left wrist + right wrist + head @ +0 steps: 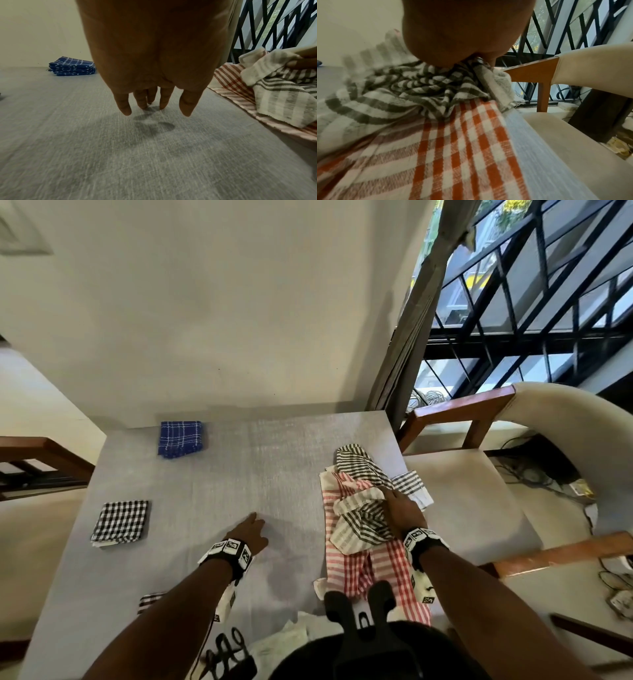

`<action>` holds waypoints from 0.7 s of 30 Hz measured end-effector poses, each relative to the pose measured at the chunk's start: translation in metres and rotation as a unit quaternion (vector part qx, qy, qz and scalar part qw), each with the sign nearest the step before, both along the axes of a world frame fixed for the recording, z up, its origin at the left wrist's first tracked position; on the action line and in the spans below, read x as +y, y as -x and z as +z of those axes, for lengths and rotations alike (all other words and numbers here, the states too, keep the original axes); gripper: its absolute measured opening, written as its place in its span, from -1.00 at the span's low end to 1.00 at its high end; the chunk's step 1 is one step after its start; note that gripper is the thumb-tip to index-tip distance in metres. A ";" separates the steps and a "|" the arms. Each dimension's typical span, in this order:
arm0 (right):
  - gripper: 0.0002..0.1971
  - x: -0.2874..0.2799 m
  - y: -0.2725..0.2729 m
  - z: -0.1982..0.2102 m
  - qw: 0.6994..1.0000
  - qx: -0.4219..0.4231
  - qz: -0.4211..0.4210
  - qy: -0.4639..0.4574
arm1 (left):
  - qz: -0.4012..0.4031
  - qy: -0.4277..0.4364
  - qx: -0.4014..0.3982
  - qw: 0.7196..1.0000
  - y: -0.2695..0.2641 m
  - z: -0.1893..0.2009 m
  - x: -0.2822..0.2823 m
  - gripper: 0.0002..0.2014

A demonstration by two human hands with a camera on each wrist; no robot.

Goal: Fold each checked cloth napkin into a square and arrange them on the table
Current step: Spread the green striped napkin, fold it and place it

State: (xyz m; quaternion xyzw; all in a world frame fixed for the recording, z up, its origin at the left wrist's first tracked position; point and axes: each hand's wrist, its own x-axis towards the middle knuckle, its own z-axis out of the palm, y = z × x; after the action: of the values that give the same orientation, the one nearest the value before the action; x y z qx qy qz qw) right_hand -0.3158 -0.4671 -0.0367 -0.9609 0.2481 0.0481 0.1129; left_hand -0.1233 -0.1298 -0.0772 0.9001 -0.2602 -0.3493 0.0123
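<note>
A crumpled grey-and-white checked napkin (359, 508) (412, 86) lies on top of a spread red-and-white checked napkin (363, 570) (462, 142) at the table's right side. My right hand (399, 508) (484, 59) rests on the grey one, its fingers pinching a fold; the left wrist view shows the same napkin (274, 86). My left hand (253, 530) (154, 106) is open and holds nothing, fingertips just over the grey table (239, 474). A folded blue napkin (180, 438) (72, 66) sits far left. A folded black-and-white one (120, 521) sits nearer left.
Another black-and-white cloth (150, 601) peeks out under my left forearm. Black scissors (226, 652) and white papers (294, 635) lie at the near edge. A cream-cushioned wooden chair (479, 508) stands close on the right. A wall and a barred window (513, 320) lie behind.
</note>
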 end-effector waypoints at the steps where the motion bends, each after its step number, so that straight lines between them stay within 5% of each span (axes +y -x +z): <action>1: -0.56 0.000 0.000 0.003 1.000 0.001 0.008 -0.003 | 0.002 -0.002 0.003 1.000 0.001 0.000 0.000 -0.28; 6: -0.43 -0.004 0.007 0.003 0.999 -0.027 0.038 -0.004 | 0.010 0.000 0.000 1.000 0.004 -0.002 -0.001 -0.27; 10: -0.64 -0.002 -0.017 0.018 0.997 -0.014 -0.064 -0.047 | 0.007 -0.010 0.001 1.000 0.006 0.002 -0.001 -0.27; 13: -0.46 -0.013 -0.042 0.006 0.992 0.049 -0.101 -0.050 | 0.008 -0.010 0.014 1.000 0.006 0.004 0.001 -0.26; 15: -0.55 -0.013 -0.055 0.000 0.990 0.098 -0.100 -0.008 | 0.021 -0.008 0.027 0.999 0.006 0.005 0.002 -0.29; 17: -0.68 -0.009 -0.063 0.005 0.992 0.060 -0.113 0.024 | 0.023 -0.009 0.027 0.999 0.004 0.006 0.001 -0.37; 21: -0.60 -0.008 -0.069 0.021 0.986 -0.124 -0.106 0.038 | -0.016 0.000 0.031 0.999 0.001 0.023 -0.006 -0.57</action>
State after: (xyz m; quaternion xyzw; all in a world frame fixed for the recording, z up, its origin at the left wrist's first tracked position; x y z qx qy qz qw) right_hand -0.2472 -0.4752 -0.0158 -0.9314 0.3338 -0.0931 0.1111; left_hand -0.1245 -0.1357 -0.0544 0.8844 -0.2744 -0.3772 0.0144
